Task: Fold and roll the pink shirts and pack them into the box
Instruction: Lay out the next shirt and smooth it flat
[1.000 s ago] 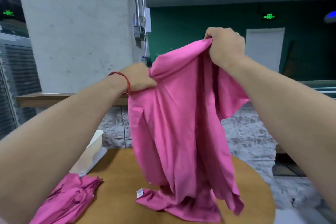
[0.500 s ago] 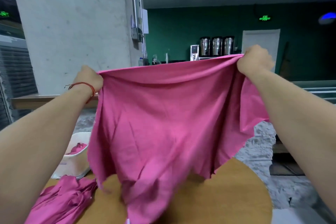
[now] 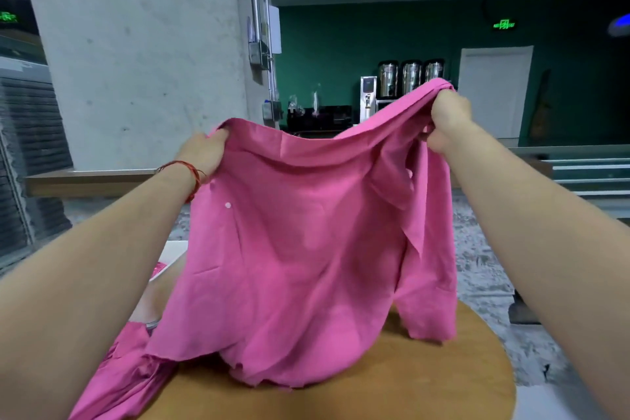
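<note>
Two hands hold one pink shirt [image 3: 306,249] up over the table [image 3: 426,382]. Your left hand [image 3: 204,155] grips one end of the top edge, with its fingers curled round the cloth. Your right hand [image 3: 446,123] grips the other end, a bit higher, closed tight on a bunch of cloth. The shirt hangs spread out between them. Its bottom touches the table near the middle. A heap [image 3: 126,375] of more pink cloth lies at the table's left edge. The white box [image 3: 172,254] stands at the far left edge, mostly hidden behind the shirt. A red string [image 3: 191,174] goes round your left wrist.
</note>
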Demonstrator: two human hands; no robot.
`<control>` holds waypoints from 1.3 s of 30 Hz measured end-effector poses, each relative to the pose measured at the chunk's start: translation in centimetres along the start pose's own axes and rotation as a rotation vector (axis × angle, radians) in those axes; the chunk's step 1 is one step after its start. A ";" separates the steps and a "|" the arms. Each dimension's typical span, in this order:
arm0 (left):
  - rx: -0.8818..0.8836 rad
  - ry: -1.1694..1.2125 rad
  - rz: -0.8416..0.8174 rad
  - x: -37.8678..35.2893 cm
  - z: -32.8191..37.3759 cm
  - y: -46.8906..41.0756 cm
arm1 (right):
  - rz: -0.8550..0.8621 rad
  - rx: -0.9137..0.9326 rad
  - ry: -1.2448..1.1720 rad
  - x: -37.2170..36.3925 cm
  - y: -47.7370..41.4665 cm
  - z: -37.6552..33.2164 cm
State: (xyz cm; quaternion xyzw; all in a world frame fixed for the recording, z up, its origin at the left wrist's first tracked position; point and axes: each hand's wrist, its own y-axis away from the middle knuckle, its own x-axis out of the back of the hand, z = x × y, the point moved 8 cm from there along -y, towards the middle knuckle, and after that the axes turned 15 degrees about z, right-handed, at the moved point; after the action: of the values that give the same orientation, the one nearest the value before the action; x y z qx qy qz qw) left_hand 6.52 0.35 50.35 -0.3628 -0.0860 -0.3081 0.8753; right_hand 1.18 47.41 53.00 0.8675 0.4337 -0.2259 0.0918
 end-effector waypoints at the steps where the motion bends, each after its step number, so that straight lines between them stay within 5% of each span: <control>1: -0.078 -0.056 0.083 0.8 0.0 -0.4 | -0.019 -0.007 -0.040 -0.3 0.4 -0.2; 6: -0.175 -0.091 0.170 2.5 -1.7 -1.7 | -0.152 0.014 -0.125 -0.6 1.1 -0.6; 14: -0.011 0.151 0.266 2.9 -1.7 1.1 | 0.077 -0.140 -0.282 3.4 0.3 5.2; 20: 0.110 0.290 0.033 -1.2 -0.5 3.7 | 0.045 -0.121 -0.147 4.6 2.3 7.4; 24: 0.005 0.239 0.001 -1.6 0.5 3.8 | 0.040 -0.116 -0.152 4.8 2.7 7.9; 28: -0.276 -0.107 -0.046 -2.5 -0.2 4.2 | 0.004 -0.106 -0.115 4.3 2.3 7.6; 35: -0.271 -0.138 -0.033 -2.7 -4.9 4.9 | 0.137 -0.221 -0.170 5.1 1.1 8.6; 39: -0.351 -0.407 -0.075 -2.9 -9.9 5.7 | 0.210 -0.161 -0.363 7.0 -0.5 8.8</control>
State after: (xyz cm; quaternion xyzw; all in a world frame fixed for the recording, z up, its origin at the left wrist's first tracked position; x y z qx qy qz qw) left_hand 6.89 -1.97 38.76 -0.5600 -0.2190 -0.2713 0.7516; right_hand 1.72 49.56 41.96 0.8427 0.3341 -0.3324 0.2601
